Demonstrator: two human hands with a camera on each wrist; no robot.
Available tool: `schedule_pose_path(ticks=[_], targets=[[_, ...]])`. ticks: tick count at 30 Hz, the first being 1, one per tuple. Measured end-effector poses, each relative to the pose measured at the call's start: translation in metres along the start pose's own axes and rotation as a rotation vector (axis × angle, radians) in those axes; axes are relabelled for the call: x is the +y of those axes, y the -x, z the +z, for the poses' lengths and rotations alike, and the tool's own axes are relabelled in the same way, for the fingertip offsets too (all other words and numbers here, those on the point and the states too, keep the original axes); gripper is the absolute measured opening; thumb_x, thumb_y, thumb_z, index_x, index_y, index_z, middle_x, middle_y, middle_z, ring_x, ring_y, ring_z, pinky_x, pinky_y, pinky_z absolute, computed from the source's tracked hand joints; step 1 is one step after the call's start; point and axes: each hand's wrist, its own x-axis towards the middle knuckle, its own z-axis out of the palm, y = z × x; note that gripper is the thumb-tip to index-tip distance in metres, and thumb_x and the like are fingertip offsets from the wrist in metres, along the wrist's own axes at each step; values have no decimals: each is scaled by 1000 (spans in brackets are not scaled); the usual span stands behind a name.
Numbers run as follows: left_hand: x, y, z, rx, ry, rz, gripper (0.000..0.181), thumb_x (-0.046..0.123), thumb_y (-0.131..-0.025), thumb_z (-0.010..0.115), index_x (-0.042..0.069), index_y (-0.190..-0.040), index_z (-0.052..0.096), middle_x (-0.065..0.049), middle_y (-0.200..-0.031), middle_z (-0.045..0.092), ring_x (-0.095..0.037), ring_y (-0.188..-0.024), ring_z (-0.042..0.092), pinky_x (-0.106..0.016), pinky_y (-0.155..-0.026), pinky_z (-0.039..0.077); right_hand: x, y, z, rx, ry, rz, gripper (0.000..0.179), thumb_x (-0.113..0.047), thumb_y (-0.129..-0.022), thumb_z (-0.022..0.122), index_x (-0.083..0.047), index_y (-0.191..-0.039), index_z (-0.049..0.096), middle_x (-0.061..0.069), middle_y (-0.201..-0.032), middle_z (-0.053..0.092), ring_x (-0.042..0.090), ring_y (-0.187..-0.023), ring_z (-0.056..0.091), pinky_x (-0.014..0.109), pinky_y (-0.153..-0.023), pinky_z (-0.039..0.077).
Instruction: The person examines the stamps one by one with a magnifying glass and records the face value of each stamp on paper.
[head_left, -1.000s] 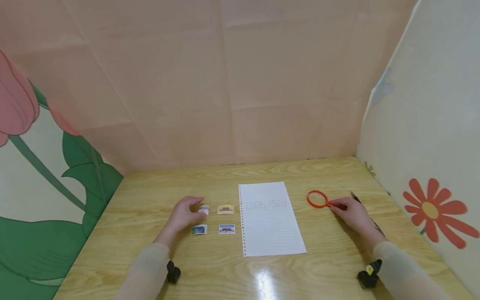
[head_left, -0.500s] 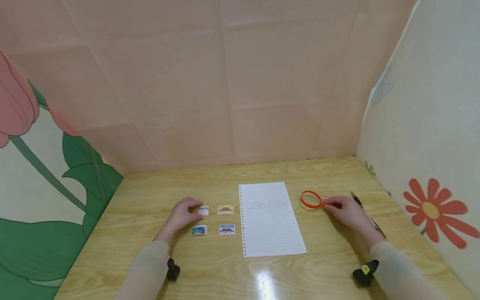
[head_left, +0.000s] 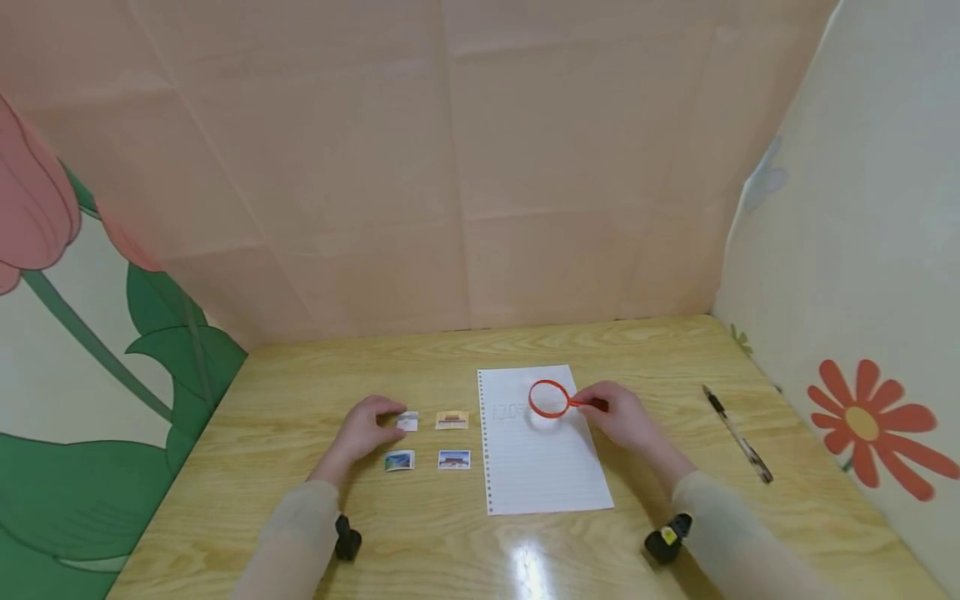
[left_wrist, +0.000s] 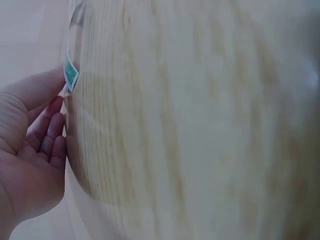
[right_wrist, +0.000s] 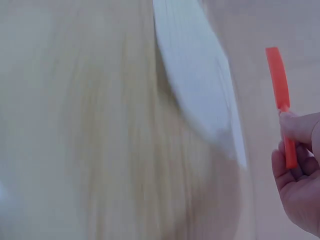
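Note:
In the head view my right hand pinches the handle of a red-rimmed magnifying glass, its ring over the upper part of the lined paper. Seen edge-on in the right wrist view, the red ring stands above the thumb. My left hand rests at the left edge of a pale stamp, with thumb and forefinger apart at its corners. Nearby lie a yellow stamp, a blue-green stamp and a stamp with a red-pillared building.
A black-tipped pen lies to the right of the paper on the wooden table. Faint handwriting shows beside the ring. A pink-beige backdrop rises behind the table, with flower-patterned panels at both sides.
My right hand has carried the magnifying glass leftward from beside the pen to over the paper. My left hand has drawn back slightly, uncovering more of the pale stamp.

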Motion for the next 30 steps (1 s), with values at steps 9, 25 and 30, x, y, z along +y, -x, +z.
schedule_pose_path(ticks=[9,25,30], targets=[[1,-1,0,-3,11,-44,35,8,-81,82,7,-114,73,-10,-119,64,-32,-116,55,-51,-105,37,-45,-26,63,-45,-48,-120,14,2,-81,78,-11,-88,76,-4,-85,67,15,-83,59,32,-76,50],[-3,-1,0,27,11,38,35,7,-77,83,3,-110,73,-14,-114,66,-35,-113,57,-52,-103,39,-106,-44,144,-52,-40,-172,10,0,-83,74,-9,-86,74,1,-84,66,18,-85,58,35,-80,47],[-4,0,-1,43,23,72,34,7,-76,83,0,-108,73,-15,-111,66,-36,-110,57,-53,-101,40,-117,-47,155,-41,-16,-138,9,-2,-83,75,-11,-85,74,-1,-86,66,18,-87,58,37,-83,47]])
